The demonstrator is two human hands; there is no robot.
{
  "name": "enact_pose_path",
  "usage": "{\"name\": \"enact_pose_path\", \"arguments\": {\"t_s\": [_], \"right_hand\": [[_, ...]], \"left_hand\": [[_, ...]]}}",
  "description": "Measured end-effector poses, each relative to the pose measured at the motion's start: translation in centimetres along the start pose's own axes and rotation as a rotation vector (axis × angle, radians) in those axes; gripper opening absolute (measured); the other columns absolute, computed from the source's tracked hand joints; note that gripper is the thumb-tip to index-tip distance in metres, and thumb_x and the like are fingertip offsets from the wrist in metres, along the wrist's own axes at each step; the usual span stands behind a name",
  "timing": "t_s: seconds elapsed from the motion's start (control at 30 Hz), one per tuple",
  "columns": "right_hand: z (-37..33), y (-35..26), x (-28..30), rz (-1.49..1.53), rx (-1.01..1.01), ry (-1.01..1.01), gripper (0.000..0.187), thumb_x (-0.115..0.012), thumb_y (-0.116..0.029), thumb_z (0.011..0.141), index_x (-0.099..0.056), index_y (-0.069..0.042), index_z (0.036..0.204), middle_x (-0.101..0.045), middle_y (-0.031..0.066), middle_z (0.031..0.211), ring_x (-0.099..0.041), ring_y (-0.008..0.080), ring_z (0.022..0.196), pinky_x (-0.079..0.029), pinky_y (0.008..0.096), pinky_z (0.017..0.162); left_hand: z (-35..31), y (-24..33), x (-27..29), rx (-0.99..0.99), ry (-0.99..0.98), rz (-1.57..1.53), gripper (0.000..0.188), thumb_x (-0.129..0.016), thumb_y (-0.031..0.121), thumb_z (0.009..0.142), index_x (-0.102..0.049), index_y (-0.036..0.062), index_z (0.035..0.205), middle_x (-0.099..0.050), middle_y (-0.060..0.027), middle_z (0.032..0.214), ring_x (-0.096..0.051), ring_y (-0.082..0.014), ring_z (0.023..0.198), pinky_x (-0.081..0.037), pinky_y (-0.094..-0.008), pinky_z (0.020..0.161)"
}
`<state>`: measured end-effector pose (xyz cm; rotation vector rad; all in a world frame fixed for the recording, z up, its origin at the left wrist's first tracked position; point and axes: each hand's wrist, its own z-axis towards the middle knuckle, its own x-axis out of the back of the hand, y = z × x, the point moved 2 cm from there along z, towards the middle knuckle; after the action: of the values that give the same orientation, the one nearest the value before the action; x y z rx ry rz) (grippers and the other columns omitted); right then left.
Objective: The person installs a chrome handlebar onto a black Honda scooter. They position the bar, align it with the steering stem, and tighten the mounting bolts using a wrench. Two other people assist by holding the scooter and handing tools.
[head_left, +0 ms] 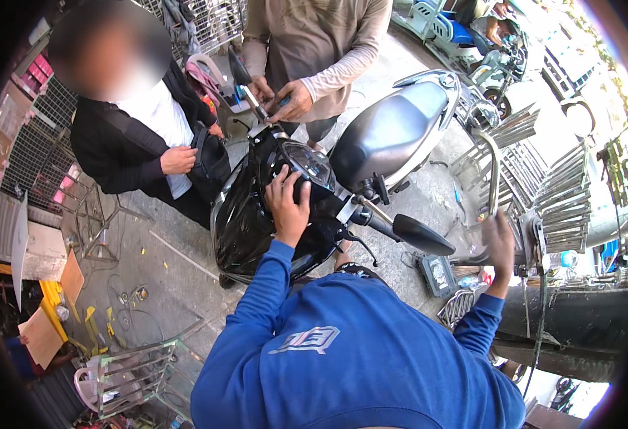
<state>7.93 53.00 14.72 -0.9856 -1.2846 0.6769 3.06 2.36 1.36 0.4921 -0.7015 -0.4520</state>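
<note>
My left hand (287, 205) rests on the black front cowl (246, 218) of a scooter, fingers spread beside the instrument panel (307, 161). Out to the right, my right hand (497, 243) is closed around a bent metal tube (496, 171); motion blurs its fingers somewhat. The scooter has a dark grey seat (389, 129) stretching away from me. Its near handlebar grip (377, 222) and black mirror (424, 234) lie between my arms, touched by neither hand. At the far handlebar (258, 109), a person in a tan shirt has both hands on or around the bar.
A person in a black jacket (117, 139) stands at the left, close to the scooter. Metal frames (535, 175) stack up on the right, with a grey toolbox (437, 275) on the floor. Cables and a metal frame (131, 379) lie at lower left.
</note>
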Motion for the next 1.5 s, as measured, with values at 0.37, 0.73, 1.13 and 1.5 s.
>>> {"name": "enact_pose_path", "arguments": {"t_s": [0.37,0.73,1.13,1.5], "right_hand": [[-6.5,-23.4,-14.2,-0.059,0.818,-0.805,0.058,-0.079,-0.026,0.100,-0.060,0.005,0.145,-0.074,0.0243,0.100,-0.074,0.0398,0.089,-0.057,0.0467,0.080],[-3.6,-16.9,-25.3,-0.172,0.661,-0.775,0.069,-0.078,-0.009,0.093,-0.050,0.002,0.155,-0.071,0.0293,0.123,-0.069,0.0467,0.116,-0.054,0.0496,0.102],[-5.4,-11.7,-28.7,-0.284,0.740,-0.316,0.082,-0.061,0.010,0.083,-0.042,0.003,0.163,-0.058,0.0219,0.133,-0.061,0.0381,0.125,-0.053,0.0437,0.109],[-4.4,-9.8,-29.5,-0.153,0.695,-0.342,0.086,-0.062,0.009,0.081,-0.043,-0.005,0.164,-0.058,0.0182,0.133,-0.061,0.0364,0.121,-0.054,0.0446,0.104]], "left_hand": [[10.1,8.8,16.2,-0.473,0.343,0.119,0.059,-0.087,0.015,0.095,-0.065,0.0031,0.148,-0.059,-0.0182,0.149,-0.057,-0.0321,0.128,-0.049,-0.0451,0.101],[12.1,-4.5,8.4,-0.310,-0.040,0.209,0.047,-0.072,-0.001,0.095,-0.069,0.0086,0.141,-0.071,-0.0163,0.131,-0.067,-0.0389,0.123,-0.053,-0.0477,0.104],[13.6,-12.2,1.3,-0.198,-0.069,0.039,0.054,-0.073,-0.008,0.089,-0.069,0.0091,0.140,-0.070,-0.0201,0.135,-0.067,-0.0422,0.128,-0.053,-0.0487,0.109],[14.9,-12.8,0.9,-0.252,-0.180,0.087,0.043,-0.074,0.003,0.096,-0.070,0.0067,0.138,-0.066,-0.0263,0.137,-0.063,-0.0491,0.131,-0.051,-0.0506,0.110]]}}
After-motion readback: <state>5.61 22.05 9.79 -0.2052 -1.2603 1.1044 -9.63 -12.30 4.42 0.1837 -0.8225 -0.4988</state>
